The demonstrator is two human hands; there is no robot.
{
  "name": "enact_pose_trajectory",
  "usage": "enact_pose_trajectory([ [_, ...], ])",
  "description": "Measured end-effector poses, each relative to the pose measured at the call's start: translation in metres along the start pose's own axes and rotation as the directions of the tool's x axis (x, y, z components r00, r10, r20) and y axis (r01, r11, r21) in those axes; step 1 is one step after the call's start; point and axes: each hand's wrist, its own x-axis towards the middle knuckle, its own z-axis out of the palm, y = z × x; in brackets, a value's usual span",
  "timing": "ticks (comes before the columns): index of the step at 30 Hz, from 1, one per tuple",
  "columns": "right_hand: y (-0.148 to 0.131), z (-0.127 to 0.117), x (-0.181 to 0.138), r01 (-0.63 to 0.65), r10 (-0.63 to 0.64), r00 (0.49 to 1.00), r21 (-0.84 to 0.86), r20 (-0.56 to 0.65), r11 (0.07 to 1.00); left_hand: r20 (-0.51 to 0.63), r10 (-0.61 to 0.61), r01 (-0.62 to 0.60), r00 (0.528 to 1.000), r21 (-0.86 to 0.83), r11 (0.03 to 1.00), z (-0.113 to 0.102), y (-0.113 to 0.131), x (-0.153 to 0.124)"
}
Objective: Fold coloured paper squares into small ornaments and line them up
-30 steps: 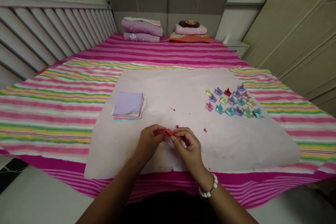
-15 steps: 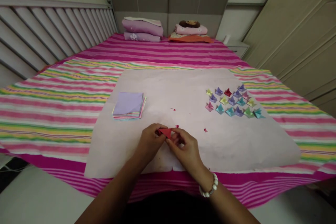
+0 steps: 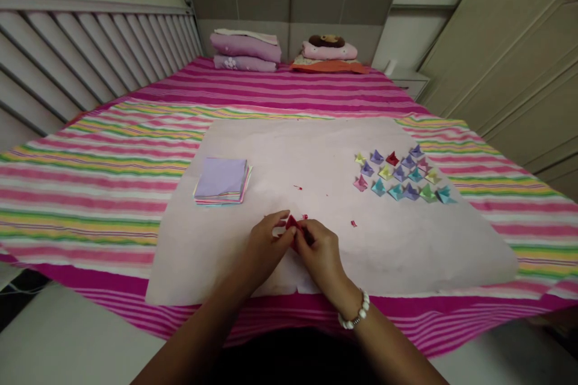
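One bed (image 3: 289, 87), striped, bore one pale sheet (image 3: 388, 246); over its near part, left hand (image 3: 266, 245) and right hand (image 3: 323, 248) both had fingers clamped on one small red folded paper (image 3: 292, 222); crisp creasing likely wanted edges matched, then pressed evenly.

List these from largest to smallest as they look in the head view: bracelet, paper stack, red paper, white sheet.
1. White sheet
2. Paper stack
Unranked: bracelet and red paper, since part of the red paper is hidden.
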Motion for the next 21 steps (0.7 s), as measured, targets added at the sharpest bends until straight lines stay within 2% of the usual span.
enact_pose_trajectory([
  [2, 0.002, 0.0, 0.0, -0.029, 0.029, 0.999, 0.012, -0.017, 1.0, -0.113, 0.125, -0.115, 0.986, 0.091, 0.989, 0.002, -0.002, -0.003],
  [3, 0.002, 0.0, 0.0, -0.042, 0.042, 0.999, 0.014, -0.027, 0.999, -0.176, 0.201, -0.173, 0.964, 0.163, 0.971, 0.002, -0.003, -0.004],
  [5, 0.003, 0.0, 0.0, -0.068, 0.068, 0.997, 0.012, -0.043, 0.998, -0.241, 0.285, -0.22, 0.928, 0.264, 0.939, 0.002, -0.003, -0.007],
  [7, 0.002, 0.0, 0.0, -0.089, 0.09, 0.994, 0.012, -0.06, 0.996, -0.206, 0.223, -0.171, 0.953, 0.241, 0.955, 0.002, -0.002, -0.01],
  [9, 0.0, -0.001, 0.001, -0.096, 0.098, 0.992, 0.027, -0.075, 0.995, -0.111, 0.108, -0.09, 0.988, 0.159, 0.983, 0.004, -0.001, -0.012],
  [12, -0.003, 0.0, 0.001, -0.088, 0.093, 0.992, 0.053, -0.088, 0.995, -0.018, 0.007, -0.006, 1.0, 0.062, 0.998, 0.008, 0.003, -0.015],
  [15, -0.005, 0.001, 0.001, -0.075, 0.079, 0.994, 0.06, -0.069, 0.995, 0.033, -0.005, 0.004, 0.999, 0.037, 0.999, 0.01, 0.004, -0.015],
  [21, -0.004, 0.003, 0.001, -0.07, 0.071, 0.997, 0.032, -0.032, 0.997, 0.071, -0.013, 0.002, 0.997, 0.151, 0.989, 0.008, 0.004, -0.01],
])
